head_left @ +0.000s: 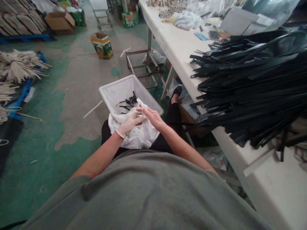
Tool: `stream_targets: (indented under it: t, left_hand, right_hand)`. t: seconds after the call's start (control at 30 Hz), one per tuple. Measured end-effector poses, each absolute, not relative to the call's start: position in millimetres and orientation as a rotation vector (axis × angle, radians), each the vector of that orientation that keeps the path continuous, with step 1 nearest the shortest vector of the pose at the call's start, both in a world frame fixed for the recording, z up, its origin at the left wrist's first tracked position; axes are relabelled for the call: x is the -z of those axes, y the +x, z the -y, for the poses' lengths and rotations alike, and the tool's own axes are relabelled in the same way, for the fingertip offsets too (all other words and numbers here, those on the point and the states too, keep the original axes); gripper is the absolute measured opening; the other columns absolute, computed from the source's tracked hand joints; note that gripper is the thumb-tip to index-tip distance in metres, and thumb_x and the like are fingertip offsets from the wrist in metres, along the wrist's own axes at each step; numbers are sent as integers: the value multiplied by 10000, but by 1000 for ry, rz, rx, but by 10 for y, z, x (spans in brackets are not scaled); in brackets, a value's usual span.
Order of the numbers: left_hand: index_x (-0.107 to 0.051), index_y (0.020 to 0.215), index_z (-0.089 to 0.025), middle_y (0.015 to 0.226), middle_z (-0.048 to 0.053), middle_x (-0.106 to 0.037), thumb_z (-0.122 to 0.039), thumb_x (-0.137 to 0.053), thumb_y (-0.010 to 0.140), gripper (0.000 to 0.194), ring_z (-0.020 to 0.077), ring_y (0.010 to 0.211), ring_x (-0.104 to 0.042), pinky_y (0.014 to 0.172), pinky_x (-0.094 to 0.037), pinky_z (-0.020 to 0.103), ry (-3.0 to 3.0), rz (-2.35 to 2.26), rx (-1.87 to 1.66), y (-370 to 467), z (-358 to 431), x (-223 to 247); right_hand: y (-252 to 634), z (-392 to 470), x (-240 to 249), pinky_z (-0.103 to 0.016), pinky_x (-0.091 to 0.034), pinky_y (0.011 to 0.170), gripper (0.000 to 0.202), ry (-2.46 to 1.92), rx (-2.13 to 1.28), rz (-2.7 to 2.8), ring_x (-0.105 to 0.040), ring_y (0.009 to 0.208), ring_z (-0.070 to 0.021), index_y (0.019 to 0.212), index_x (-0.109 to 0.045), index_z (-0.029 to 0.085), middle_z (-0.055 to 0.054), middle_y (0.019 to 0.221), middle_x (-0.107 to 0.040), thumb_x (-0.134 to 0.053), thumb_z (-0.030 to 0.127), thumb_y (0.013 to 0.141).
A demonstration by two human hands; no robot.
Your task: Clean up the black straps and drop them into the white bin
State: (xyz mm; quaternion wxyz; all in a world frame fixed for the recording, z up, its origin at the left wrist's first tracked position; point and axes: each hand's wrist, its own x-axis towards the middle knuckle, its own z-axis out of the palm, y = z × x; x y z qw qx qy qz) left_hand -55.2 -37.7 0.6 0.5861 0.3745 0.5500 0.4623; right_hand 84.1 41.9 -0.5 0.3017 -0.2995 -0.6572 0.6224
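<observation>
My left hand (129, 125), in a thin white glove, is closed on a thin white piece of material (143, 106) that looks like a second glove; its exact shape is unclear. Bare and with fingers stretched out, my right hand (154, 118) meets this material at its fingertips. Both hands are above a white cloth (141, 137) spread over my lap. Just beyond them, a white plastic bin (111, 91) leans toward me, with short black strips (130, 101) inside.
To my right, a long white table (172, 38) carries a big pile of black straps (254, 86) and white gloves (188, 19). A metal frame (141, 65) stands beyond the bin. Bundled cream cords (16, 65) lie at left; an open carton (102, 46) is on the floor.
</observation>
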Motion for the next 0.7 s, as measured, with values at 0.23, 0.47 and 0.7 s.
stream_targets:
  t: [0.23,0.47,0.7]
  left_hand:
    - [-736,882,-136,704,43,-674,-518,-753,723,414,160,689,-600,708,-457,289,879,-1254,-1011,-464,502,41]
    - [-680,1153,-132,784,61,-706,-460,-791,706,566,181,755,-658,741,-478,292,698,-1093,-990,-429,556,144]
    - [-776,898,-164,818,92,-743,-459,-718,723,349,234,811,-662,798,-500,327,1078,-1245,-628,-352,499,60]
  right_hand:
    - [874,-555,84,-413,-313,1151,459,-871,-1676,1613,-527,1300,-239,1050,-750,199,-61,1307,-653,-509,564,912]
    - [944,-627,83,-404,-360,1108,438,-871,-1696,1553,-541,1270,-237,1057,-749,197,-50,1268,-676,-483,520,929]
    - [969,-586,79,-352,-361,1115,405,-733,-1710,1662,-572,1248,-213,1021,-753,190,-56,1264,-680,-475,476,953]
